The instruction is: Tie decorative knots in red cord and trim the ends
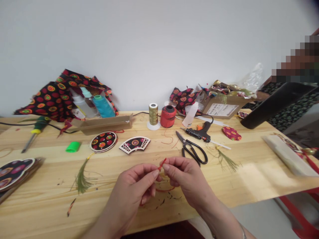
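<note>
A red cord (162,163) is held between the two hands, just above the near part of the bench (107,166), with a curve of red cord showing below the fingers. The left hand (138,184) reaches in from the lower left, thumb pressed toward the bent index finger, its fingers closed on the cord. The right hand (186,174) comes from the lower right, thumb and forefinger pinched on the cord near its tip. Both wrists angle inward, bringing the fingertips close together. The bench is pale, grained wood dotted with dark scraps. Beyond the hands lie black-handled scissors (195,151), a fan-shaped ornament (135,145) and a black glue gun (200,133); farther back stands a red thread spool (168,118). A plain pale wall (139,49) rises behind, and dark patterned clothing (276,108) of another person shows at right.
</note>
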